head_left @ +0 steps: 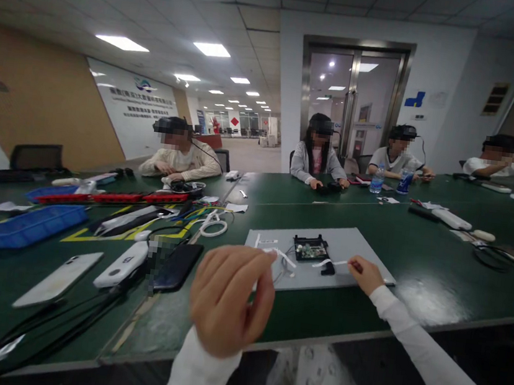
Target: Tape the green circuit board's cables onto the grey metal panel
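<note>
Office lighting is running along the ceiling above a long green table [439, 271], and glass doors [349, 104] are standing behind it. Four other people [314, 162] are sitting along the far edge, each with their hands on the table.

A gray mat [363, 246] is lying flat on the table directly ahead of the wearer. A blue tray [23, 226] is sitting well to the left, with a white phone [59, 279] and a black phone [177, 267] lying between tray and mat among loose cables.

The left hand [227, 301] is hovering raised off the table at the mat's near left corner, fingers curling in against the thumb; whether it is gripping the second white strip [284, 257] just beyond it cannot be told. The right hand [365, 274] is resting at the mat's near right edge, well apart from the left.

An open black module [310, 248] is lying at the mat's centre. The right hand is pinching one end of a white strip [335, 264], just beside the module.
</note>
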